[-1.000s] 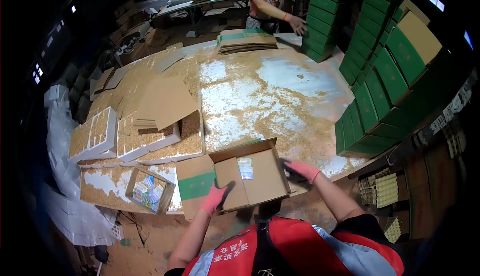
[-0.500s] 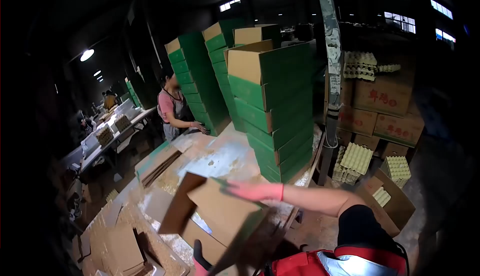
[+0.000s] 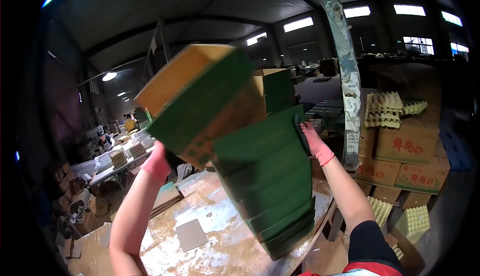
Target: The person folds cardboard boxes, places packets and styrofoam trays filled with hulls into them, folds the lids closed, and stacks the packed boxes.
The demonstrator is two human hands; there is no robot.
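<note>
A green cardboard box [image 3: 200, 101] with a bare brown inside is raised and tilted, blurred by motion. My left hand [image 3: 159, 162], in a pink glove, grips its lower left edge; most of the fingers are hidden behind it. Just right of and below this box stands a tall, leaning stack of green boxes [image 3: 270, 176] on the worktable. At the upper right edge of that stack, my right hand [image 3: 313, 140], gloved in pink with dark fingertips, is closed on the top box.
The stained worktable [image 3: 225, 201] carries a small flat cardboard piece [image 3: 191, 235] and flat sheets [image 3: 167, 198]. A peeling post [image 3: 345, 76] rises beyond the right hand. Egg trays [image 3: 384, 110] sit on printed cartons [image 3: 400, 141] at right. People [image 3: 106, 141] are at a far table.
The box in my left hand has gone from low over the table to high beside the stack. My right hand has left it for the stack's edge. The view has tipped upward.
</note>
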